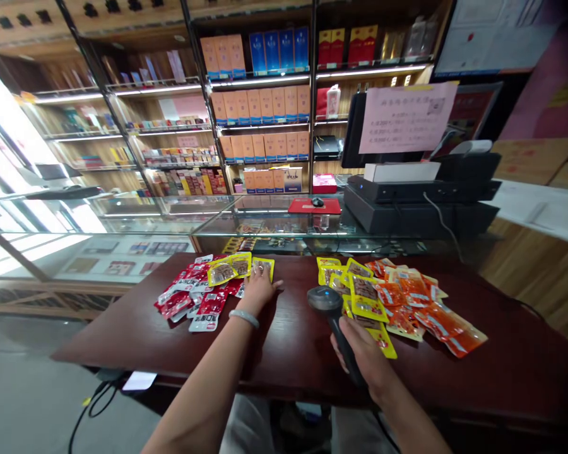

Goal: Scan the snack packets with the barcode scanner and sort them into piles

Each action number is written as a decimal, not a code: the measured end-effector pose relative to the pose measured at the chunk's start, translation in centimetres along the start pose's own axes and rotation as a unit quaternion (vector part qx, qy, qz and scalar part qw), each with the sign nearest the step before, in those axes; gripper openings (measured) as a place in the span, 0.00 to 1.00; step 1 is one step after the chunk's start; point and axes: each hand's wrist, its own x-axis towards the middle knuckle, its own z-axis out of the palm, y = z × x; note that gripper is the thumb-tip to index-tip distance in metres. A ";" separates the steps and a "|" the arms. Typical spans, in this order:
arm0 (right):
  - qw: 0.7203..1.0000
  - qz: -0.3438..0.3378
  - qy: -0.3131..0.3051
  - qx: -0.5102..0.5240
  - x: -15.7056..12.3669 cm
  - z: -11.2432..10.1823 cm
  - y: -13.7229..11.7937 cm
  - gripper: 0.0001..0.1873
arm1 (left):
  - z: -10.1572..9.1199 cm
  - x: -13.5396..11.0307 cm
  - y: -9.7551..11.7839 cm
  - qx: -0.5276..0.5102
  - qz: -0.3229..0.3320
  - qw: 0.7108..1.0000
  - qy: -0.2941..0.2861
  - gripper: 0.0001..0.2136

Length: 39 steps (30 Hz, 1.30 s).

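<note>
We seem to be placing a packet between scans: our left hand (258, 292) lies, fingers outstretched, over a yellow packet (271, 270) by the red pile (212, 301) — whether it grips, we can't tell — while our right hand (366, 356) wraps the scanner (325, 299). Next likely calls for reaching across the tabletop (288, 340) to the right-hand yellow pile (365, 289).

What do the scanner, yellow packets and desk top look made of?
Scanner: probably hard plastic, dark grey, fairly matte; molded-looking body, muted highlights.
Yellow packets: likely glossy plastic film; bright glints, brown contents seem to show through.
Desk top: polished dark red-brown, soft sheen; wood or veneer, can't tell which.
</note>
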 end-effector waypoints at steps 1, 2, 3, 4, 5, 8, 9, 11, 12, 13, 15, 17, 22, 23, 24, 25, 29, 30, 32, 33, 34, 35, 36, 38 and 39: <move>1.000 0.004 -0.003 -0.002 0.1 0.1 0.1 0.30 | 0.0 -0.1 0.2 0.005 -0.002 1.000 -0.008 0.39; 1.000 0.005 -0.006 -0.004 0.3 0.3 0.1 0.30 | 0.0 -0.3 0.5 0.009 -0.001 1.000 -0.016 0.39; 1.000 0.005 -0.009 -0.008 0.4 0.4 0.2 0.30 | -0.2 -0.7 0.9 0.010 0.000 1.000 -0.025 0.39; 1.000 0.002 -0.012 -0.012 0.6 0.5 0.2 0.30 | -0.3 -1.3 1.4 0.008 0.005 0.999 -0.033 0.39; 1.000 -0.004 -0.017 -0.015 0.8 0.6 0.3 0.30 | -0.5 -2.1 2.0 0.003 0.011 0.999 -0.039 0.38; 0.999 -0.017 -0.029 -0.008 1.3 1.1 0.4 0.30 | -1.0 -5.5 3.7 -0.012 0.042 0.998 -0.044 0.36; 0.999 -0.016 -0.031 -0.004 1.4 1.2 0.4 0.29 | -1.2 -6.7 4.3 -0.017 0.056 0.997 -0.041 0.35; 0.999 -0.010 -0.031 -0.001 1.4 1.3 0.5 0.29 | -1.5 -8.9 5.0 -0.029 0.091 0.995 -0.027 0.29; 1.000 -0.009 -0.030 -0.004 1.2 1.2 0.5 0.29 | -1.7 -9.6 5.2 -0.034 0.103 0.994 -0.018 0.26; 0.999 -0.008 -0.031 -0.009 1.1 1.1 0.5 0.29 | -1.9 -10.2 5.3 -0.037 0.104 0.994 -0.004 0.23; 0.999 -0.010 -0.026 -0.016 0.6 0.7 0.5 0.29 | -2.4 -10.5 5.1 -0.027 0.061 0.997 0.035 0.22; 1.000 -0.006 -0.015 -0.018 0.1 0.3 0.5 0.29 | -2.6 -10.2 4.8 -0.001 -0.004 0.999 0.053 0.24; 1.000 -0.015 0.003 0.003 -0.7 -0.7 0.2 0.30 | -1.8 -8.9 4.3 -0.020 -0.019 0.999 -0.032 0.22; 1.000 -0.018 0.005 0.007 -0.9 -0.9 0.2 0.30 | -1.5 -8.8 4.2 -0.054 -0.021 0.997 -0.048 0.20; 1.000 -0.020 0.008 0.012 -1.0 -1.0 0.2 0.29 | -1.1 -8.8 4.2 -0.096 -0.026 0.993 -0.060 0.18; 1.000 -0.020 0.012 0.018 -1.1 -1.2 0.2 0.29 | -0.7 -8.8 4.2 -0.141 -0.031 0.987 -0.065 0.16; 0.999 -0.024 0.006 0.040 -1.7 -1.9 -0.4 0.30 | 0.3 -9.7 4.7 -0.263 -0.022 0.964 -0.033 0.11; 0.999 -0.029 0.000 0.042 -1.8 -2.1 -0.6 0.30 | 0.4 -10.0 5.0 -0.275 -0.019 0.961 -0.029 0.10; 0.998 -0.039 -0.014 0.044 -1.9 -2.2 -1.0 0.28 | 0.5 -10.5 5.7 -0.294 -0.013 0.955 -0.031 0.10; 0.998 -0.040 -0.020 0.044 -1.9 -2.3 -1.1 0.28 | 0.5 -10.7 6.1 -0.304 -0.009 0.952 -0.034 0.09; 0.998 -0.038 -0.024 0.044 -1.9 -2.4 -1.2 0.28 | 0.6 -10.9 6.5 -0.316 -0.004 0.948 -0.036 0.09; 0.998 -0.035 -0.027 0.045 -1.8 -2.4 -1.2 0.28 | 0.7 -11.0 6.9 -0.328 0.002 0.944 -0.036 0.09; 0.998 -0.032 -0.028 0.046 -1.8 -2.5 -1.2 0.28 | 0.7 -11.1 7.2 -0.339 0.006 0.940 -0.035 0.09; 0.998 -0.030 -0.024 0.047 -1.7 -2.7 -1.0 0.28 | 1.0 -11.1 7.8 -0.357 0.015 0.934 -0.030 0.09; 0.998 -0.031 -0.018 0.046 -1.7 -2.9 -0.9 0.28 | 1.1 -11.0 8.1 -0.365 0.020 0.930 -0.027 0.09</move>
